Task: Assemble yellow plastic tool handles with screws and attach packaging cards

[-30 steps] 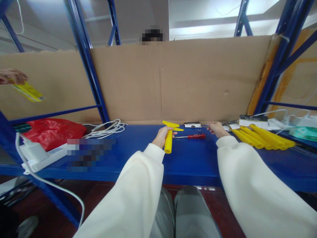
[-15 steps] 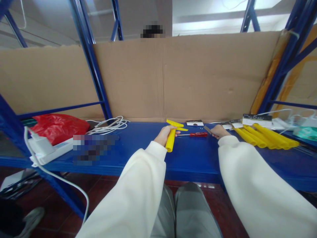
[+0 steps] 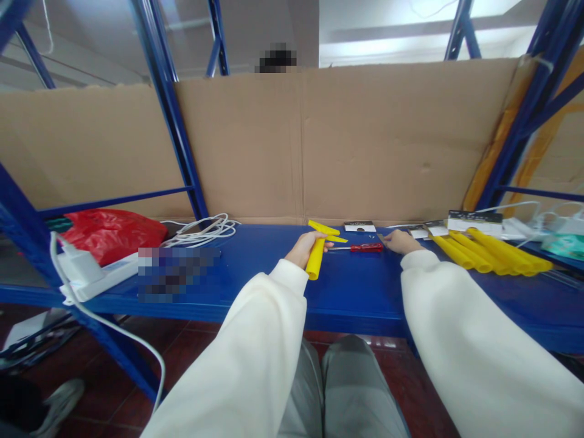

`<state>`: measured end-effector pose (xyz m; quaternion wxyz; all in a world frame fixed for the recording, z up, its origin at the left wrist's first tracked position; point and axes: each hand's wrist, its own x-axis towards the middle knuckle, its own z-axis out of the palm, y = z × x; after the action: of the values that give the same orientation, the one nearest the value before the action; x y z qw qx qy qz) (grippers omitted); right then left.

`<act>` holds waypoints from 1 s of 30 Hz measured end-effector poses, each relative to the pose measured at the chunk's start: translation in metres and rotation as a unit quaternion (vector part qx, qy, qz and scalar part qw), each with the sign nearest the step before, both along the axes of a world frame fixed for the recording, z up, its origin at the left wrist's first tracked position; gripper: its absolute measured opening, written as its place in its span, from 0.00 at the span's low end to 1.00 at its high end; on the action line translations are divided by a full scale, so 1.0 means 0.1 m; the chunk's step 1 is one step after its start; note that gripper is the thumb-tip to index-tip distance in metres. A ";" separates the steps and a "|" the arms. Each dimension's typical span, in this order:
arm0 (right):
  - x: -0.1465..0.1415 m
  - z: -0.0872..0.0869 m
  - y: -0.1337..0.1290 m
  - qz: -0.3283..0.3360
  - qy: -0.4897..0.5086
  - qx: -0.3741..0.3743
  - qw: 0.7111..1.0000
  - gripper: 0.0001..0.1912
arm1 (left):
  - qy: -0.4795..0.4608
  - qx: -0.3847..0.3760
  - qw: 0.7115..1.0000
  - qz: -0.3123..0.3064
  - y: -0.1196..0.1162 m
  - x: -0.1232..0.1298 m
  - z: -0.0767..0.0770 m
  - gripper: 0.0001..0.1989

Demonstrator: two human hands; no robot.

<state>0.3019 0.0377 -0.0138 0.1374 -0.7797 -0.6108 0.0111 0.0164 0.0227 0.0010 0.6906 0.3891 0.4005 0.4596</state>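
Note:
My left hand (image 3: 302, 248) is closed around a yellow plastic scraper-like handle (image 3: 314, 261). Its thick round grip points toward me, and its wide, split head (image 3: 325, 229) faces the back of the shelf. A screwdriver (image 3: 366, 247) with a clear red handle lies just right of that hand, its shaft pointing left toward the fingers. My right hand (image 3: 402, 242) pinches a thin, flat grey metal blade (image 3: 381, 238) near the shelf surface, behind the screwdriver's handle end. Part of the blade is hidden by the fingers.
Several yellow handles (image 3: 497, 255) with black-and-white cards (image 3: 474, 222) lie at the right. Another card (image 3: 359, 226) lies at the back. Left are a white power strip (image 3: 107, 277), coiled white cable (image 3: 205, 230) and red bag (image 3: 114, 234). Cardboard (image 3: 365, 140) walls the back.
The blade in my right hand has turned and lowered slightly, so less of its face shows. My left hand keeps the yellow handle in nearly the same place.

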 end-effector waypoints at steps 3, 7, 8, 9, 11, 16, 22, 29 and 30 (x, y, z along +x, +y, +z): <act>0.04 -0.06 0.07 0.009 -0.009 -0.020 1.000 0.18 | 0.015 0.004 1.000 -0.003 -0.03 0.01 0.03 0.20; 0.11 -0.13 0.15 0.001 -0.015 -0.005 1.000 0.19 | 0.017 0.008 1.000 -0.006 -0.05 0.01 0.05 0.18; 0.11 -0.14 0.16 -0.001 -0.015 -0.006 1.000 0.19 | 0.015 0.007 1.000 -0.007 -0.05 0.01 0.04 0.17; 0.11 -0.14 0.16 -0.002 -0.016 -0.007 1.000 0.18 | 0.012 0.007 1.000 -0.008 -0.04 0.01 0.03 0.16; 0.08 -0.13 0.14 -0.006 -0.017 -0.012 1.000 0.18 | 0.001 0.010 1.000 -0.012 -0.01 0.01 0.01 0.15; -0.02 -0.04 0.05 -0.017 -0.020 -0.030 0.999 0.19 | -0.014 0.020 1.000 -0.018 0.02 0.00 -0.02 0.14; -0.09 0.00 -0.01 -0.014 -0.024 -0.035 0.999 0.20 | 0.003 0.017 1.000 -0.008 -0.09 0.02 0.04 0.18; -0.15 0.05 -0.07 -0.005 -0.051 0.028 0.998 0.19 | 0.014 0.022 1.000 -0.005 -0.11 0.01 0.05 0.20; -0.19 0.08 -0.09 0.007 -0.057 0.053 0.997 0.19 | 0.013 0.021 1.000 -0.007 -0.09 0.01 0.04 0.19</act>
<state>0.2825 0.0288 -0.0060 0.1436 -0.7663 -0.6228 -0.0654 0.0176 0.0133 0.0050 0.6802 0.4120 0.3970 0.4582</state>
